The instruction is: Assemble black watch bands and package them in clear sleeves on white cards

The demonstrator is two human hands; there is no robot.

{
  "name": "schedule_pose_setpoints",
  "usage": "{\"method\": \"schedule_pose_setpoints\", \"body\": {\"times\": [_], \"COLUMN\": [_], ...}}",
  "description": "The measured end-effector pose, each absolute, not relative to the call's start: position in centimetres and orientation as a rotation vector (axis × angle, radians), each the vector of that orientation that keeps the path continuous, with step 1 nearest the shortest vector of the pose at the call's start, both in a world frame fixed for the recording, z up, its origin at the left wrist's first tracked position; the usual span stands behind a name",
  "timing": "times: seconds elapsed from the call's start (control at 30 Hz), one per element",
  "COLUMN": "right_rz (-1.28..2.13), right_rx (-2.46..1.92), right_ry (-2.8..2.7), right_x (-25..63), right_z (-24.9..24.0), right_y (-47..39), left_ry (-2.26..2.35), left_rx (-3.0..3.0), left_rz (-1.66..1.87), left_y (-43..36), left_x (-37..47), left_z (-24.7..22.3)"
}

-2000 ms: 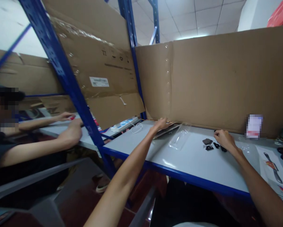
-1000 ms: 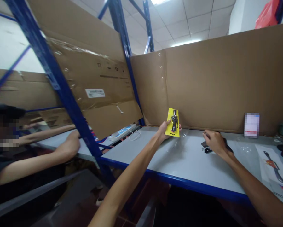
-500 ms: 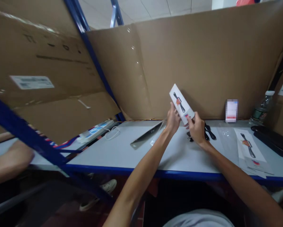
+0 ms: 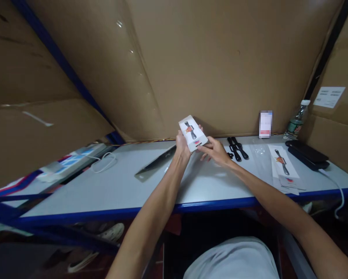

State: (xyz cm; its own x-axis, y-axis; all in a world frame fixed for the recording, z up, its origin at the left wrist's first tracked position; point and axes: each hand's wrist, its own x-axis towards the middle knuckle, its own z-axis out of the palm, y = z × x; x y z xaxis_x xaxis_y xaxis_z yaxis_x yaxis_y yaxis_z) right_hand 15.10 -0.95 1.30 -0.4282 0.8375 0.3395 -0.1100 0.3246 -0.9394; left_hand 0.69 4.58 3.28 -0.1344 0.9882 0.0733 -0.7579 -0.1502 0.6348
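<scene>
A white box (image 4: 192,131) printed with a black two-handled tool is held tilted above the table, near the cardboard at the back. My left hand (image 4: 182,146) wraps its left side and underside, fingertips showing past the far right edge. At the box's near end, my right hand (image 4: 217,151) grips the lower corner between thumb and fingers; some fingers are hidden behind it. Black two-handled tools (image 4: 238,148), like the one pictured, lie on the table just right of my right hand. A flat dark sheet in clear wrapping (image 4: 155,163) lies left of my left forearm.
Printed white flat packaging (image 4: 282,162) and a clear plastic bag (image 4: 259,153) lie right. Behind them stand a phone (image 4: 265,126) and a water bottle (image 4: 296,123); a black case (image 4: 307,155) has a white cable. A power strip (image 4: 78,159) sits left. Cardboard (image 4: 209,69) walls the back.
My view has turned downward and rightward. The box is tipped flatter, its printed face more upward, and both hands still hold it. The other person's arm at left is out of view.
</scene>
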Motion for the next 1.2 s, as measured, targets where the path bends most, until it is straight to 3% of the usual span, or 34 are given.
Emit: {"method": "schedule_pose_setpoints", "body": {"times": [0.7, 0.77, 0.97, 1.2], "right_rz": [1.458, 1.282, 0.211, -0.205], "right_rx": [-0.722, -0.814, -0.921, -0.880], "right_ry": [-1.583, -1.592, -1.814, -2.042], "right_x": [16.0, 15.9, 15.8, 16.2], "right_z": [2.1, 1.8, 1.3, 1.1], "right_y": [-0.6, -0.9, -2.6, -2.2], "left_ry": [0.573, 0.570, 0.524, 0.566], "left_rx": [0.519, 0.497, 0.387, 0.390], "left_rz": [1.596, 1.608, 1.663, 1.655], "left_y": [3.8, 3.8, 3.8, 3.6], "left_x": [1.2, 1.2, 1.1, 1.8], "left_z": [3.4, 3.4, 3.6, 3.6]}}
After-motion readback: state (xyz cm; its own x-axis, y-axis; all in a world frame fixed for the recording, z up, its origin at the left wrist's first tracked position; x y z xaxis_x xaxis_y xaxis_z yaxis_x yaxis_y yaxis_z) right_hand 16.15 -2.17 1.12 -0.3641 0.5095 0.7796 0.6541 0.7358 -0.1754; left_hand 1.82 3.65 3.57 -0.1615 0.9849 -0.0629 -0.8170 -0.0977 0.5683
